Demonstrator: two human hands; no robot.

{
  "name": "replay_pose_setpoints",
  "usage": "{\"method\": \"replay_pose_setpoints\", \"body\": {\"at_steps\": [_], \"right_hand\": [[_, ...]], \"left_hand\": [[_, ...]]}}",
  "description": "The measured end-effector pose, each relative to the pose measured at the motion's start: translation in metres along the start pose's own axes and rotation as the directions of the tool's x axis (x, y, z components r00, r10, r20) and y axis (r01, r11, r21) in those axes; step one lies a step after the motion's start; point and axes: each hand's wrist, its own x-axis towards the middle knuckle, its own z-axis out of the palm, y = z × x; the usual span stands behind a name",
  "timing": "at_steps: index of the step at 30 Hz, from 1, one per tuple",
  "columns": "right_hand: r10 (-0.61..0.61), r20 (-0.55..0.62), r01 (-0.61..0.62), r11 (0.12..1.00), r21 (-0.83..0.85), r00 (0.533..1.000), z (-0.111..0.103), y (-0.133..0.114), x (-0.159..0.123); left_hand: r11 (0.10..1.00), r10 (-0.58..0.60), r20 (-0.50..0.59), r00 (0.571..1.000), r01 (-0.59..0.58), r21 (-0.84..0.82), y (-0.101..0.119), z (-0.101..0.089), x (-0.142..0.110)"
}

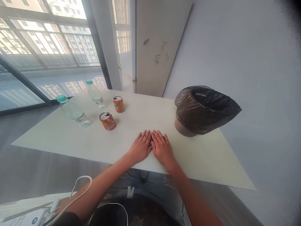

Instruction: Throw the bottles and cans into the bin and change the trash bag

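My left hand (141, 146) and my right hand (161, 147) lie flat side by side near the table's front edge, fingers stretched forward, thumbs nearly touching. A bit of something dark (151, 142) shows between them; the hands cover most of it, so I cannot tell its kind. Ahead and to the left stand two opened orange drink cans, a nearer can (108, 121) and a farther can (118, 104). Left of the cans are two clear plastic bottles with teal caps, a near bottle (72, 111) and a far bottle (95, 94).
To the right on the white table (131, 122) stands a bin (182, 128) lined with a black plastic bag (199, 113), its mouth open. A wall borders the right side. Behind the table is a fridge (157, 47); a window is at left. A white cable (80, 194) hangs near my left arm.
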Motion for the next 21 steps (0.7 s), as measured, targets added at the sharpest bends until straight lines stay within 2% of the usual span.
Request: {"method": "replay_pose_setpoints", "body": {"at_steps": [8, 21], "right_hand": [[0.002, 0.07, -0.005, 0.999, 0.043, 0.998, -0.0008, 0.0068, 0.0012], [-0.012, 0.056, 0.012, 1.0, 0.008, 0.998, 0.0033, 0.0088, 0.0003]], "left_hand": [[1.0, 0.016, -0.032, 0.999, -0.017, -0.005, 0.0001, -0.0026, 0.0006], [0.999, 0.031, -0.017, 0.999, -0.031, -0.018, -0.003, 0.0002, 0.0001]]}}
